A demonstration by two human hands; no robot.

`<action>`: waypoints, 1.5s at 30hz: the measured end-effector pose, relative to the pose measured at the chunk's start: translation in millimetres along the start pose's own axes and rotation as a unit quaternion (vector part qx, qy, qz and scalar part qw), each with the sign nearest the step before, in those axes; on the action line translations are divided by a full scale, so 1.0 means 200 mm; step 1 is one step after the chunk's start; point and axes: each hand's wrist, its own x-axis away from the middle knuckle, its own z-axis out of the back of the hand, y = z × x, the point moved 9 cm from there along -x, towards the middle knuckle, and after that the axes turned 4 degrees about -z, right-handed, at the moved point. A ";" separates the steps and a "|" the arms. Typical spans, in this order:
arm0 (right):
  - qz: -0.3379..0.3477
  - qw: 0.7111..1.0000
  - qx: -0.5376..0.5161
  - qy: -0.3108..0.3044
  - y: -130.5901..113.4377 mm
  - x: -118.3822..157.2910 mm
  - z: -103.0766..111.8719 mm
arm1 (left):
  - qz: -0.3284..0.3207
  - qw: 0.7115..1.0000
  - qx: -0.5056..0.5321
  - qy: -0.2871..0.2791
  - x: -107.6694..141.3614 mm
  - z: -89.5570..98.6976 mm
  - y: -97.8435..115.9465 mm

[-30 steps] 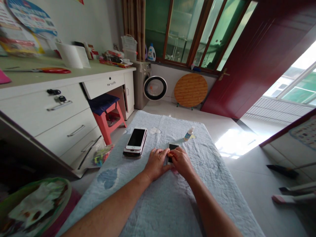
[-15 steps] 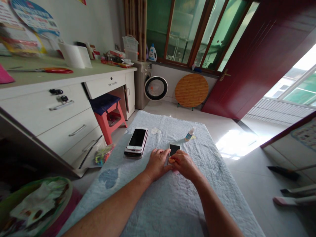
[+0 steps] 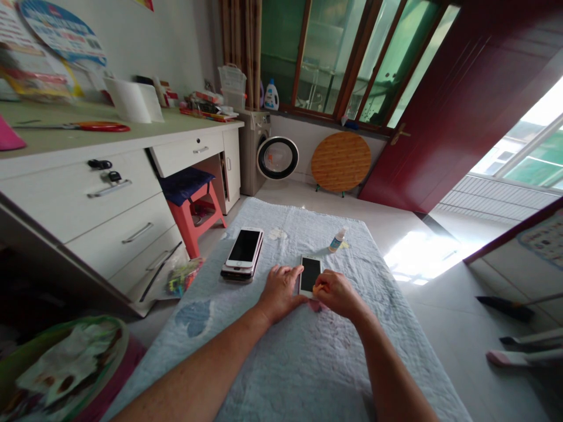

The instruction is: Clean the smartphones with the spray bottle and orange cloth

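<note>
A white smartphone with a dark screen lies face up on the cloth-covered table. My left hand holds it steady, fingers along its left edge and thumb by the lower corner. Pinched in the fingers of my right hand is a small orange wiping cloth, mostly hidden, at the screen's lower right. Just beyond the phone stands a small spray bottle with a clear cap. To the left sits a stack of phones, a white one on top.
A pale blue quilted cloth covers the table. At left are a white desk, a red stool and a filled waste bin. Behind stand a washing machine with its door open and a round wooden tabletop.
My right hand has slid to the right across the phone with the orange cloth, uncovering more of the screen. My left hand and the phone have stayed in place.
</note>
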 end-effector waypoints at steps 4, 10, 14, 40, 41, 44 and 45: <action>-0.014 1.000 -0.019 0.010 0.03 0.00 0.00 | 0.000 1.000 0.005 0.002 0.00 0.01 0.00; -0.019 1.000 -0.017 0.018 0.04 0.00 0.00 | 0.002 1.000 0.006 -0.003 0.00 0.01 0.00; -0.017 0.999 0.020 0.025 0.03 -0.01 0.02 | -0.002 1.000 0.010 0.001 0.00 0.01 0.01; -0.162 0.982 -0.096 0.029 0.26 -0.01 0.05 | -0.022 1.000 0.001 0.006 0.01 -0.02 0.00; -0.171 0.980 -0.095 0.026 0.27 0.00 0.04 | -0.024 1.000 0.001 0.006 0.01 -0.02 0.01; -0.180 0.979 -0.094 0.023 0.28 0.00 0.04 | -0.027 1.000 -0.001 0.005 0.01 -0.01 0.01; -0.179 0.979 -0.096 0.022 0.28 0.00 0.03 | -0.027 1.000 -0.001 0.005 0.01 -0.01 0.02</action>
